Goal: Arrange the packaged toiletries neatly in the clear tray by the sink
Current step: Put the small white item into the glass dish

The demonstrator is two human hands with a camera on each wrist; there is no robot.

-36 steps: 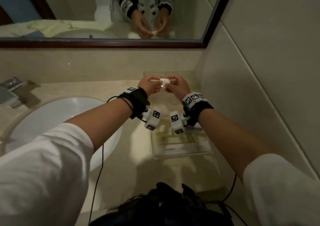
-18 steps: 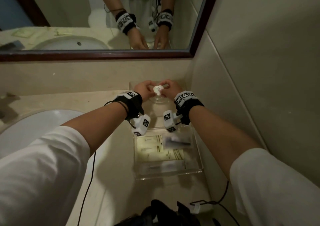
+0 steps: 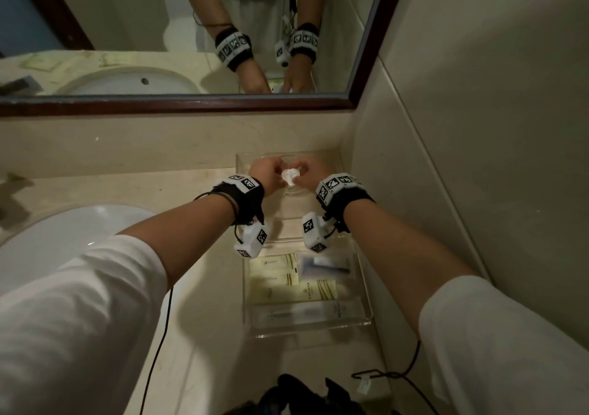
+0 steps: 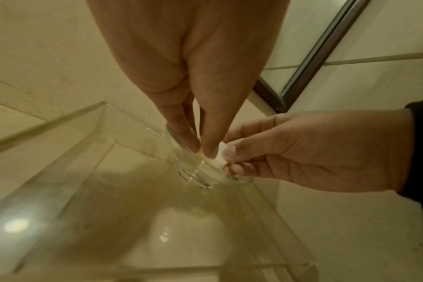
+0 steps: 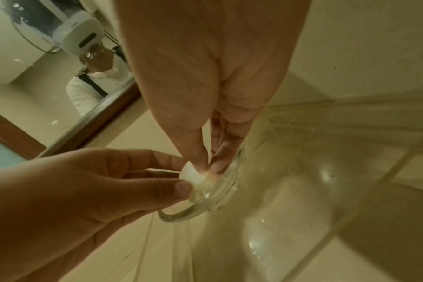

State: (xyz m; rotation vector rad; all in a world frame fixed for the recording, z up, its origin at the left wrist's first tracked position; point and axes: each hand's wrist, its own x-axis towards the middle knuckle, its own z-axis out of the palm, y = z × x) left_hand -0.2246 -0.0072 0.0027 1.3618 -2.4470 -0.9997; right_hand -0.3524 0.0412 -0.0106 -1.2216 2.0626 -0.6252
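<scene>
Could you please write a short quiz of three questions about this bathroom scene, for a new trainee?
1. True or false: only the left hand holds the small white packet.
2. What stands directly under the packet? A) the sink B) a small glass dish C) a folded towel
3. Fill in: the flat sachets lie in the near clear tray, to the ___ of the sink.

Key
1. False: the right hand pinches it too.
2. B, the glass dish, which sits in the far clear tray.
3. right
</scene>
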